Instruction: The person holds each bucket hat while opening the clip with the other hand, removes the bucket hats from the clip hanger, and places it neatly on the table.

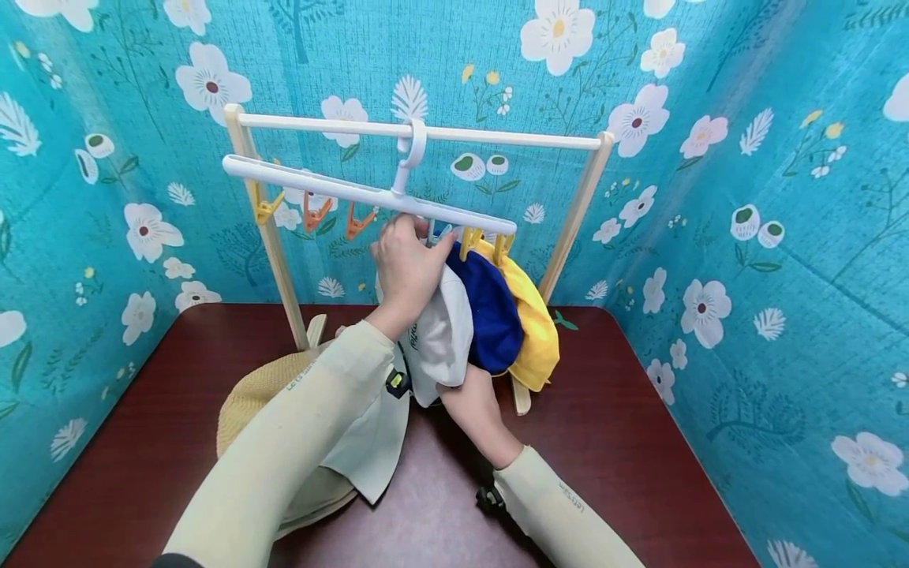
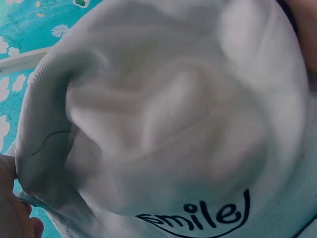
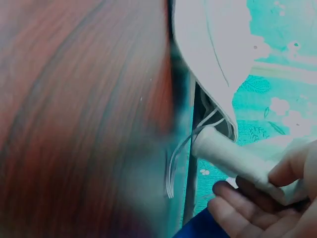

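A white hanger (image 1: pixel 319 181) with hanging clips is hooked over the wooden rack's top bar and tilts down to the right. Up at its bar, my left hand (image 1: pixel 410 264) pinches a light blue clip (image 1: pixel 442 231) above a pale grey-white hat (image 1: pixel 447 323). The hat hangs below that hand, and the left wrist view shows "smile" lettering (image 2: pixel 195 218) on it. My right hand (image 1: pixel 472 398) supports the hat from below; in the right wrist view its thumb and fingers (image 3: pixel 233 206) pinch the folded pale fabric (image 3: pixel 237 161).
Navy hat (image 1: pixel 490 308) and yellow hat (image 1: pixel 536 315) hang from yellow clips at the hanger's right end. Orange and yellow clips (image 1: pixel 316 213) dangle on the left. A tan hat (image 1: pixel 266 390) and pale fabric (image 1: pixel 369 442) lie on the dark red table (image 1: pixel 604 473) under my left arm.
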A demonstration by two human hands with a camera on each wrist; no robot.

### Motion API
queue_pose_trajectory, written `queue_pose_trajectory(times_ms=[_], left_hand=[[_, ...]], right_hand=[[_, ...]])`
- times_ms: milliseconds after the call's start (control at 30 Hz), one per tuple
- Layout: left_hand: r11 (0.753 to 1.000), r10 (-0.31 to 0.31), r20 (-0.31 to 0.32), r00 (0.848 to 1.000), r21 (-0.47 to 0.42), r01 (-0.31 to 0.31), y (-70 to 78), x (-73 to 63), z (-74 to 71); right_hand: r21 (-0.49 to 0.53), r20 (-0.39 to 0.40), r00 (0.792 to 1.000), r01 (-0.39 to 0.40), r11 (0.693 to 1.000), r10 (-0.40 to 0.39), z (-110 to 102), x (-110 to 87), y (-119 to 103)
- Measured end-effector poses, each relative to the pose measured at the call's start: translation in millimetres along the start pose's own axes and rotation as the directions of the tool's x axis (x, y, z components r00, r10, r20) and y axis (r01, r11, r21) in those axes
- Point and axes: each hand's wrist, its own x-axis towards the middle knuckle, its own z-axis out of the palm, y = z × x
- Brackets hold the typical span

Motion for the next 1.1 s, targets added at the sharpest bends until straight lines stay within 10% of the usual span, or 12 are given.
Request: queue_pose_trajectory(times_ms=[133,367,433,533,767,1100], left_hand=[[1.000,-0.011,-0.005,1.000,0.002,0.011,1.1,0.6,-0.1],[1.000,-0.007,-0.007,1.000,0.004,0.007,1.7,1.5,-0.5],[1.000,-0.005,-0.009,1.000,0.004,0.005,1.6,1.7,-0.5],[1.000,-0.001,-0.010,1.000,0.002,0.001,1.6,1.3,-0.3],[1.000,0.006,-0.008,1.000,0.001,-0.006,1.2,-1.9,2.1],[1.000,0.008,-0.020,1.000,0.014,-0.008,2.0,-3.7,2.6]], right_hand=[[0.217,0.039,0.993,-0.120,0.969,0.114,1,-0.6,1],[0.666,0.263,0.930,-0.368,0.649,0.257,5,-2.4,-1],[0.694,0.280,0.927,-0.374,0.615,0.248,6,-2.3,0],[0.673,0.275,0.936,-0.351,0.651,0.220,7,-2.3,2],[0.300,0.131,0.980,-0.181,0.937,0.148,6,-5.0,8],[0.114,0.007,0.999,-0.045,0.992,0.044,7,-7.0,9]])
